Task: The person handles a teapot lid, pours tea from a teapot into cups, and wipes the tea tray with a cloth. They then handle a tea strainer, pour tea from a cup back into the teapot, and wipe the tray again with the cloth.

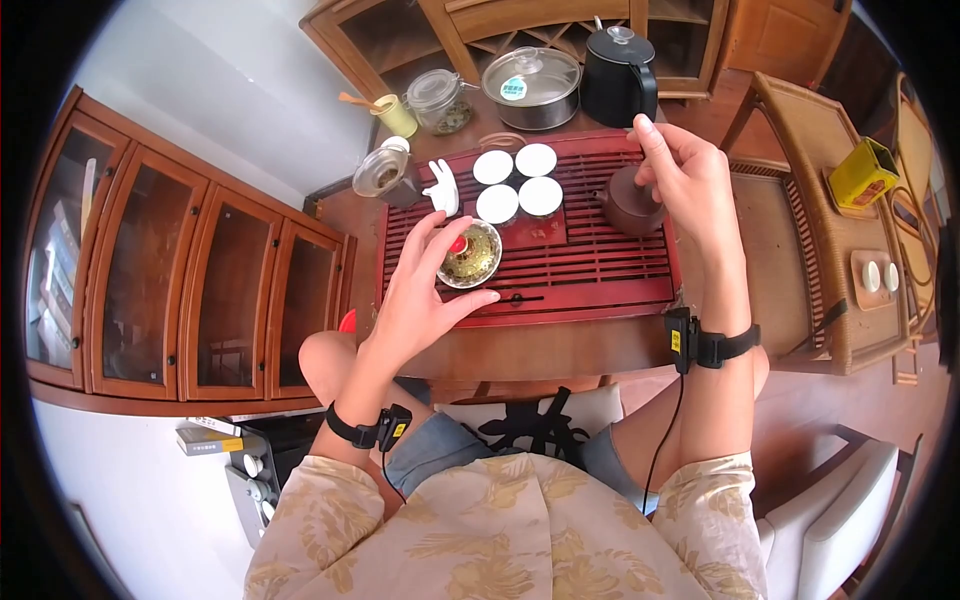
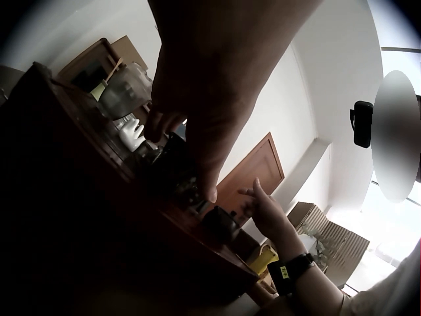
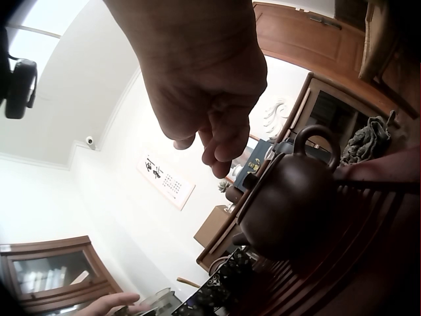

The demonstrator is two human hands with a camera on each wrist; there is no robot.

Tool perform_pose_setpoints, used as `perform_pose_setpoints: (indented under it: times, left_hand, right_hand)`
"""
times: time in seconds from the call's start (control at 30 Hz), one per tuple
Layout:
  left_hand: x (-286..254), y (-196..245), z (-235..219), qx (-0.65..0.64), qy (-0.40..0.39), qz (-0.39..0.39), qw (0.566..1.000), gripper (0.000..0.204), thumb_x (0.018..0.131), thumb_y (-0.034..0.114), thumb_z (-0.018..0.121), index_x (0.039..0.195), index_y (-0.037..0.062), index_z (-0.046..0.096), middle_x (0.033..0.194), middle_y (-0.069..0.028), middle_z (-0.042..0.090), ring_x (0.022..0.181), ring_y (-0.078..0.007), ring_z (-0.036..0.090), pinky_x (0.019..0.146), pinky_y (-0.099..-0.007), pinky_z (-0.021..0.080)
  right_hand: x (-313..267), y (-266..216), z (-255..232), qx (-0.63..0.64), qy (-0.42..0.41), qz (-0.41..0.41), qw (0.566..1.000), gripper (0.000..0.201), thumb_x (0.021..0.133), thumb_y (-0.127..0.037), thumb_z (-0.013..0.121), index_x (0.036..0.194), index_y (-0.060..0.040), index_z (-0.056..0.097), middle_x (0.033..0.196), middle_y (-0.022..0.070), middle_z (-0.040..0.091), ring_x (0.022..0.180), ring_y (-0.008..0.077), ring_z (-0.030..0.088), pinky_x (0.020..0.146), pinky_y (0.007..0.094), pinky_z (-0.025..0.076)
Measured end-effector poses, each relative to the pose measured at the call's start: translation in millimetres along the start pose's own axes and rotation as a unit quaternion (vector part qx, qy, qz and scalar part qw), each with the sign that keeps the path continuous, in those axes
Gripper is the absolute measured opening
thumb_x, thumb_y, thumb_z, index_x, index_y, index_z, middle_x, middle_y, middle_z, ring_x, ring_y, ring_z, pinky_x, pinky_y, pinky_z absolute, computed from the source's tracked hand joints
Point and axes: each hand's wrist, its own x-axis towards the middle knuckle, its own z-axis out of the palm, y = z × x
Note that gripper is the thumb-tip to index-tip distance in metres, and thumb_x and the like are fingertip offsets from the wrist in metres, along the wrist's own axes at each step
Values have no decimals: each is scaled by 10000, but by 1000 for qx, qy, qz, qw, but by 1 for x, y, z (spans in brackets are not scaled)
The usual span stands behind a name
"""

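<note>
My left hand [image 1: 410, 300] is around a small round bowl [image 1: 478, 262] on the red slatted tea tray [image 1: 600, 290]. Yellow-green contents fill the bowl, and a small red round piece [image 1: 458, 245] shows by the index fingertip. Its thumb lies at the near side, apart from the fingers. My right hand [image 1: 690, 180], with loosely bent fingers and nothing in them, is raised beside and above a dark brown teapot [image 1: 630, 205]. The right wrist view shows the teapot [image 3: 289, 204] upright below those fingers. Several white cups [image 1: 518, 185] stand on the tray between the hands.
Left of the cups stands a white figurine [image 1: 441, 187], with a strainer vessel [image 1: 385, 172] beyond it. Along the back are a glass jar [image 1: 438, 105], a lidded pot [image 1: 530, 90] and a black kettle [image 1: 618, 80]. At right, a rattan shelf [image 1: 800, 300] bears a yellow tin [image 1: 862, 173].
</note>
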Motion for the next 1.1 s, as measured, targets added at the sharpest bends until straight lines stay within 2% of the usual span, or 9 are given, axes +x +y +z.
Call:
perform_pose_setpoints:
  times: [0.1, 0.2, 0.3, 0.4, 0.6, 0.8, 0.9, 1.03, 1.1]
  left_hand:
    - [-2, -1, 2, 1, 0, 3, 1000, 874, 786, 277, 1033, 1552, 118, 642, 1632, -199, 534, 1472, -395, 582, 1203, -474, 504]
    - [-2, -8, 1, 25, 1, 62, 998, 819, 858, 291, 990, 1577, 136, 629, 1635, -204, 486, 1378, -387, 648, 1152, -481, 558]
    - [-1, -8, 4, -17, 10, 45, 999, 659, 930, 244, 930, 1526, 116, 679, 1600, -200, 513, 1339, -371, 651, 1138, -473, 553]
    - [2, -13, 5, 20, 43, 74, 996, 523, 983, 172, 861, 1480, 94, 717, 1490, -182, 595, 1282, -357, 648, 1108, -468, 543]
    - [9, -9, 0, 64, 72, 107, 990, 346, 987, 89, 815, 1328, 49, 777, 1228, -135, 703, 1217, -354, 639, 1059, -462, 534]
    - [11, -7, -6, 78, 73, 121, 987, 294, 984, 62, 811, 1276, 43, 791, 1181, -125, 705, 1183, -342, 645, 1026, -451, 541]
    - [11, -9, -8, 90, 60, 131, 985, 338, 971, 88, 836, 1302, 47, 782, 1227, -125, 691, 1163, -333, 646, 1010, -449, 551]
    - [4, 3, -7, 42, 51, 62, 996, 532, 910, 198, 932, 1387, 67, 738, 1449, -152, 590, 1258, -340, 649, 1058, -461, 567]
    - [-2, 4, -4, 21, 58, 48, 997, 660, 866, 263, 983, 1437, 81, 707, 1561, -173, 514, 1311, -351, 646, 1092, -472, 570]
  right_hand:
    - [0, -1, 0, -1, 0, 1, 1000, 487, 1109, -477, 740, 1106, -4, 854, 690, 1, 662, 627, 72, 589, 575, 258, 463]
    - [-1, -2, -1, -5, 2, 4, 1000, 491, 1110, -481, 737, 1105, -3, 854, 686, 3, 662, 621, 73, 583, 573, 258, 460]
    - [0, -1, 0, -8, 0, 4, 1000, 497, 1111, -485, 735, 1104, -2, 853, 685, 6, 661, 618, 71, 579, 571, 259, 457]
    - [0, -3, -1, -11, -1, 7, 1000, 495, 1110, -483, 738, 1103, -2, 852, 687, 3, 658, 624, 71, 587, 570, 257, 455]
    - [1, 1, -1, 5, 0, 4, 1000, 479, 1107, -472, 748, 1099, -4, 854, 697, -7, 651, 645, 72, 610, 567, 253, 450]
    - [1, 1, -2, -4, -6, 11, 1000, 505, 1099, -493, 745, 1155, -5, 859, 698, 30, 697, 663, 91, 634, 617, 286, 496]
    - [1, 0, -3, -9, -8, 16, 1000, 523, 1094, -506, 743, 1184, -5, 861, 696, 48, 720, 672, 102, 646, 645, 303, 520]
    - [1, 2, 0, 4, 0, 5, 1000, 482, 1107, -477, 746, 1107, -7, 855, 701, -2, 658, 647, 75, 619, 568, 255, 454]
    - [1, 0, -2, -9, -4, 11, 1000, 512, 1098, -503, 741, 1155, -8, 860, 699, 34, 701, 665, 96, 640, 621, 290, 501]
